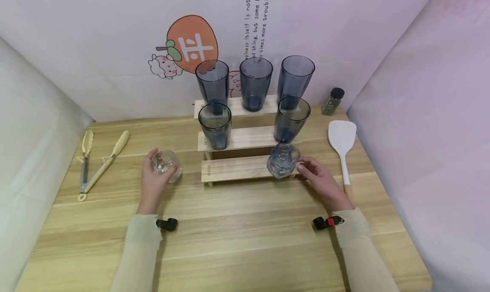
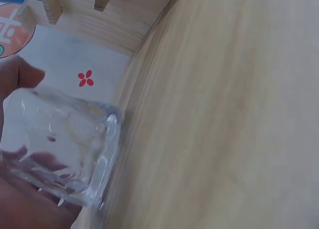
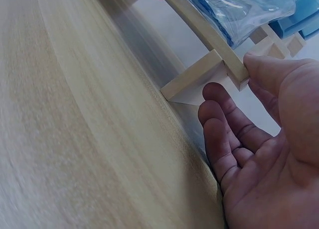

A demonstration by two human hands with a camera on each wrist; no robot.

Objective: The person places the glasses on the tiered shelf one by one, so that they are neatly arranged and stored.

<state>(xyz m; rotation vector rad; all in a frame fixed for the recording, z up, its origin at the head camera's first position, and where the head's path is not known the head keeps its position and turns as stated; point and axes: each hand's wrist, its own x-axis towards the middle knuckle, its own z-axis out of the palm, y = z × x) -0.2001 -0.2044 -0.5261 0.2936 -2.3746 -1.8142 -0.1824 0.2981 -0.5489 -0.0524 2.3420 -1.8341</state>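
My left hand point(image 1: 155, 173) grips a small clear glass point(image 1: 166, 166) left of the stepped wooden rack point(image 1: 237, 169). Seen from the left wrist, the glass point(image 2: 60, 144) lies tilted between thumb and fingers, its thick base toward the table. At the rack's right end, my right hand point(image 1: 319, 179) holds the end of the lowest step, thumb on its corner and fingers curled below, as the right wrist view shows. Right beside these fingers, a wavy bluish glass point(image 1: 283, 161) stands on that lowest step.
Tall blue-grey tumblers stand on the upper steps, including a front-left tumbler point(image 1: 215, 126) and a front-right tumbler point(image 1: 291, 119). Tongs point(image 1: 92, 173) lie at the left. A white spatula point(image 1: 342, 138) and a spice jar point(image 1: 333, 101) are at the right. A printed cloth point(image 1: 115, 70) hangs behind.
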